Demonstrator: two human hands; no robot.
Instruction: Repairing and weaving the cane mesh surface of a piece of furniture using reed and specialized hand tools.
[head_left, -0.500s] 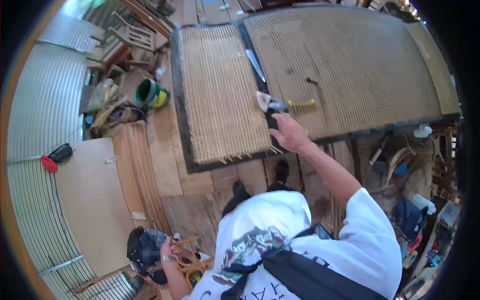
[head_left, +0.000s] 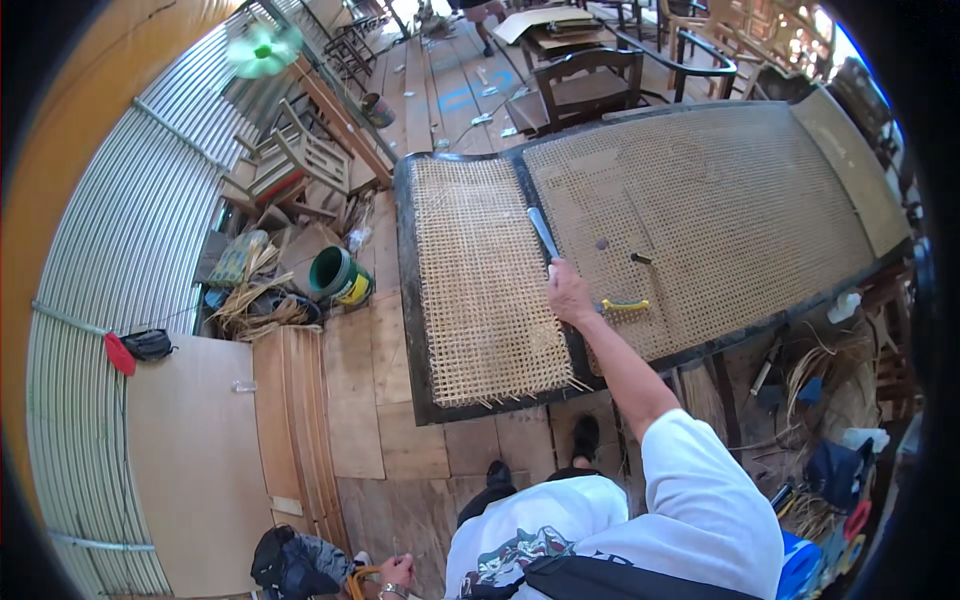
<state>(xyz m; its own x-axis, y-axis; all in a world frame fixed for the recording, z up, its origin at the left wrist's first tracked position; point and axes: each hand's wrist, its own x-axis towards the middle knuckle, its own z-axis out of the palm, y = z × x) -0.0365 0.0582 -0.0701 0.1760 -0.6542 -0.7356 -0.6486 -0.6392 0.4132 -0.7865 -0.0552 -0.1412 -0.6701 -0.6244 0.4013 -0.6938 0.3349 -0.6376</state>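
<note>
Near a brown wooden piece (head_left: 360, 578), the left hand (head_left: 398, 570) is hanging low, its grip impossible to tell. Over the dark-framed cane panel (head_left: 488, 290), a silver blade (head_left: 542, 230) is sitting in the right hand's (head_left: 571, 296) closed grip; a yellow tool (head_left: 626, 305) is lying rightward.

Green bucket (head_left: 338, 284); slatted chair (head_left: 318, 168) beyond it; pale green fan (head_left: 262, 50) near the corrugated wall (head_left: 120, 230)

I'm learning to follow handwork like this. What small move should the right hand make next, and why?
Probably lift the long tool straight up: the right hand appears closed around its near end, and its far end reaches along the dark bar, beside woven cane it might snag.
</note>
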